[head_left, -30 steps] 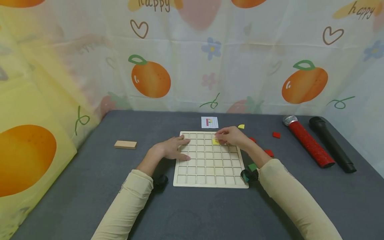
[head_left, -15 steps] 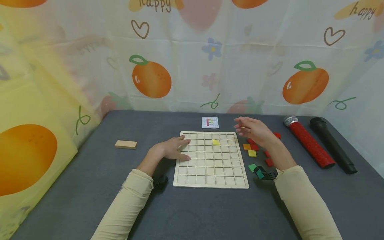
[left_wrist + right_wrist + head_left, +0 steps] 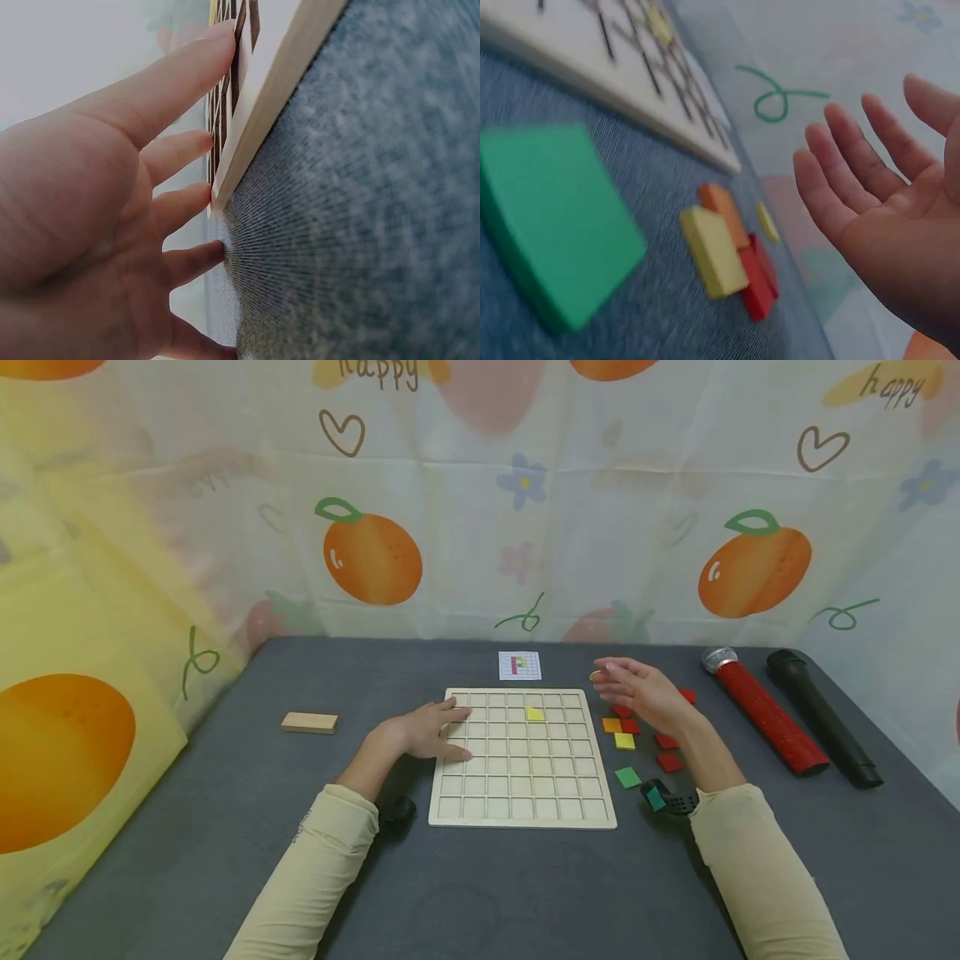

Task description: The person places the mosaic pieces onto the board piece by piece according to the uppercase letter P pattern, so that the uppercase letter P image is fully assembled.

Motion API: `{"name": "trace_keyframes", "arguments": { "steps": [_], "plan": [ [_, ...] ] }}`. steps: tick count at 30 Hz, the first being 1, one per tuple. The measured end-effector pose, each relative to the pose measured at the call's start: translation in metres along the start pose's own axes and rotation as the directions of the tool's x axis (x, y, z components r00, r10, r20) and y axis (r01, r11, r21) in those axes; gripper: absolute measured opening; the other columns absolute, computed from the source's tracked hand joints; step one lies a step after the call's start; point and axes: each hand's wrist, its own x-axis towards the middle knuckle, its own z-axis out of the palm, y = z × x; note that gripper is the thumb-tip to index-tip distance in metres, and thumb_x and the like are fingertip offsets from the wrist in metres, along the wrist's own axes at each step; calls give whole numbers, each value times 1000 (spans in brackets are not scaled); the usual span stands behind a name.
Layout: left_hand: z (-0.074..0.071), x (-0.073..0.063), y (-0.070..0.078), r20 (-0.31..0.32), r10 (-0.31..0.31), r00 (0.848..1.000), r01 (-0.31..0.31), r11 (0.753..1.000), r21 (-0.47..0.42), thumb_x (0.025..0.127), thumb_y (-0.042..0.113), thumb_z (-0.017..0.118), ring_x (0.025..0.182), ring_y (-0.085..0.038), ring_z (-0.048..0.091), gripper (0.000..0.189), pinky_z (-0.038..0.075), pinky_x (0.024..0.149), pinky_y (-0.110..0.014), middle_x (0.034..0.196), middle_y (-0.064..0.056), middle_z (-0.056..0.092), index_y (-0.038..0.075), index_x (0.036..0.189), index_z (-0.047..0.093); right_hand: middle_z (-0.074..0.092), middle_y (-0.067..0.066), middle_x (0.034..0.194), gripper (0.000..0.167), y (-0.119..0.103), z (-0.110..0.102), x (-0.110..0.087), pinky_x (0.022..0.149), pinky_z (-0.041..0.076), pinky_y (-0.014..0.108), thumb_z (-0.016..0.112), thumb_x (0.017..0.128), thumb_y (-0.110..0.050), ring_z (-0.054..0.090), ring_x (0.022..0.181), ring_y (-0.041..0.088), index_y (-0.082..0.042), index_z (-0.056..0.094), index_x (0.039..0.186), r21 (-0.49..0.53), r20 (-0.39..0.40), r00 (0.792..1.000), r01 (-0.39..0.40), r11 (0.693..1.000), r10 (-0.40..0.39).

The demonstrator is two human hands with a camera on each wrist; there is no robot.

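Note:
My left hand (image 3: pixel 423 731) is spread over the left edge of a pale wooden grid board (image 3: pixel 517 818). In the left wrist view its thumb (image 3: pixel 180 71) lies on the board, and some fingertips reach the grey cloth past the corner. A yellow tile (image 3: pixel 535 714) sits in a cell of the second row from the back. Off the board's right back corner hovers my right hand (image 3: pixel 641 693), holding nothing, its fingers loosely extended. Below and beside it lie red tiles (image 3: pixel 670 762), an orange tile (image 3: pixel 612 725), another yellow tile (image 3: pixel 624 741) and a green tile (image 3: pixel 627 777). A small yellow piece (image 3: pixel 767 223) lies farther back.
Behind the board is a small printed card (image 3: pixel 520 666) with a coloured grid pattern. A wooden block (image 3: pixel 310 722) lies to the left. Two microphones, one red (image 3: pixel 772 718) and one black (image 3: pixel 825 718), lie at the right. A fruit-print cloth (image 3: pixel 480 527) hangs behind the table.
My right hand has moved off the yellow tile on the board, rightward to above the loose tiles, and that tile stays in its cell. The left hand keeps its place.

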Motion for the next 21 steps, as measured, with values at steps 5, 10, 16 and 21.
{"name": "trace_keyframes", "arguments": {
  "steps": [5, 10, 16, 21],
  "plan": [
    [1, 1, -1, -3, -3, 1000, 3, 1000, 2, 90, 47, 63, 142, -39, 7, 80, 16, 108, -57, 158, -13, 9, 16, 153, 24, 44, 22, 138, 53, 10, -5, -1, 102, 37, 43, 57, 98, -26, 43, 126, 34, 0, 40, 141, -144, 11, 1000, 2, 990, -1],
    [1, 2, -1, -3, -7, 1000, 7, 1000, 1, 90, 47, 63, 142, -39, 7, 80, 15, 108, -57, 158, -13, 9, 16, 153, 24, 52, 21, 131, 47, 16, -9, -2, 96, 44, 41, 60, 96, -19, 48, 120, 34, -1, 46, 138, -283, 16, 1000, 11, 959, -6],
    [2, 2, -1, -5, -3, 1000, 3, 1000, 3, 90, 47, 63, 142, -39, 7, 80, 15, 109, -57, 158, -13, 9, 16, 153, 25, 55, 25, 124, 44, 16, -7, -3, 92, 46, 42, 57, 93, 3, 52, 114, 38, 4, 47, 135, -413, 106, 994, 77, 908, -36],
    [2, 2, -1, -3, -5, 1000, 5, 1000, 5, 90, 47, 62, 142, -39, 6, 80, 15, 108, -57, 158, -12, 9, 16, 153, 24, 56, 24, 120, 47, 16, -7, -4, 91, 45, 47, 60, 90, 7, 52, 112, 40, 5, 47, 135, -482, 176, 984, 115, 869, -33]
  ]
}}
